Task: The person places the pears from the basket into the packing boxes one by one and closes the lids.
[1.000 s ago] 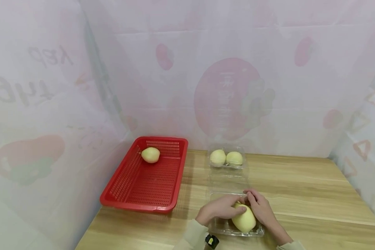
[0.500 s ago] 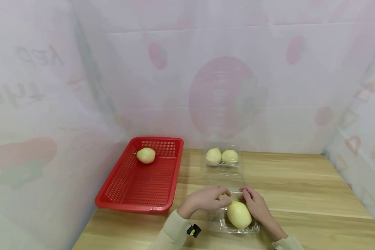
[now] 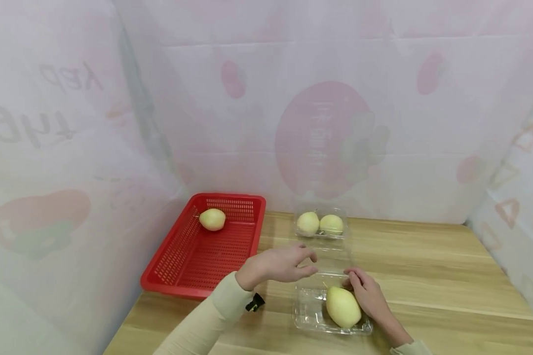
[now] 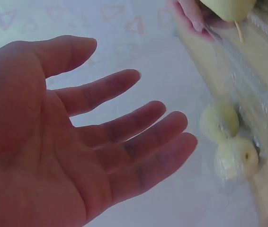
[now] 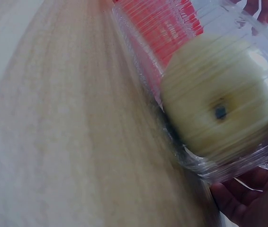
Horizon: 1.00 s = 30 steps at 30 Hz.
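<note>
My left hand [image 3: 282,264] is in the air between the red basket and the front clear plastic clamshell box [image 3: 305,323]. Its palm is bare in the left wrist view, fingers [image 4: 134,137] spread and slightly bent. One yellow pear [image 3: 343,308] lies in the right side of that box, stem toward the back. At the box's back right edge, my right hand [image 3: 367,293] grips the plastic, thumb beside the pear. The right wrist view has the pear [image 5: 219,94] behind the clear wall, with fingertips [image 5: 228,201] curled under the box edge.
The red perforated basket [image 3: 173,290] stands at the left, holding one pear [image 3: 212,220] at its back. Near the back wall, a second clear box [image 3: 344,231] contains two pears. Printed white sheeting [image 3: 231,167] encloses the wooden table [image 3: 426,276].
My left hand has let go of the pear and moved back and left toward the basket. The pear stays in the front box, and my right hand keeps its place at the edge.
</note>
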{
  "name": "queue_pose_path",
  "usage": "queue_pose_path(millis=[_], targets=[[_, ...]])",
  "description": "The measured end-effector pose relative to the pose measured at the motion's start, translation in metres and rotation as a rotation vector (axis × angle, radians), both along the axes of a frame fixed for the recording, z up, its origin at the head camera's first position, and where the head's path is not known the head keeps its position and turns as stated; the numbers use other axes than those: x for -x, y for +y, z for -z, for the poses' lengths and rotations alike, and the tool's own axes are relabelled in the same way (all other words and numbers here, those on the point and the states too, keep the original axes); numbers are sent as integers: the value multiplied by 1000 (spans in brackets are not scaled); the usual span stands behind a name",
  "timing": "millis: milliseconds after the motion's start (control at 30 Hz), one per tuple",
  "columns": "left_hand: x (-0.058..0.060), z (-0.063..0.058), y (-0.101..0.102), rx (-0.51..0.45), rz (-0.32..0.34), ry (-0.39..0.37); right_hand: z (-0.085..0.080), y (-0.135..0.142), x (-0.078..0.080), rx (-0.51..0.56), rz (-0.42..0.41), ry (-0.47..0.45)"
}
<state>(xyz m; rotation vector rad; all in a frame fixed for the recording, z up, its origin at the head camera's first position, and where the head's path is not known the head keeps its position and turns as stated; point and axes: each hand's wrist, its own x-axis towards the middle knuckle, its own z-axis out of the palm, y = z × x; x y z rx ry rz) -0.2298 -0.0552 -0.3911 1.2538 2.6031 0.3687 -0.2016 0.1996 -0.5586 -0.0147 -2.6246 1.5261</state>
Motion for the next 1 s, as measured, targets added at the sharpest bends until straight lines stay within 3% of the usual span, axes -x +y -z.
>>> queue_pose_path(millis=[233,367,533,800,1000], targets=[[17,-20,-20,-15,-31,63,1,-1,1,-1,-6,12],[29,-26,-33,-32,-91,88,2,-1,0,0,-3,8],[41,-28,-46,-31,-177,101,2,-1,-1,2,-6,0],[54,-31,-57,-49,-239,98,2,0,0,1,1,14],[66,-24,-64,-42,-288,132,1,0,0,-1,-1,7]])
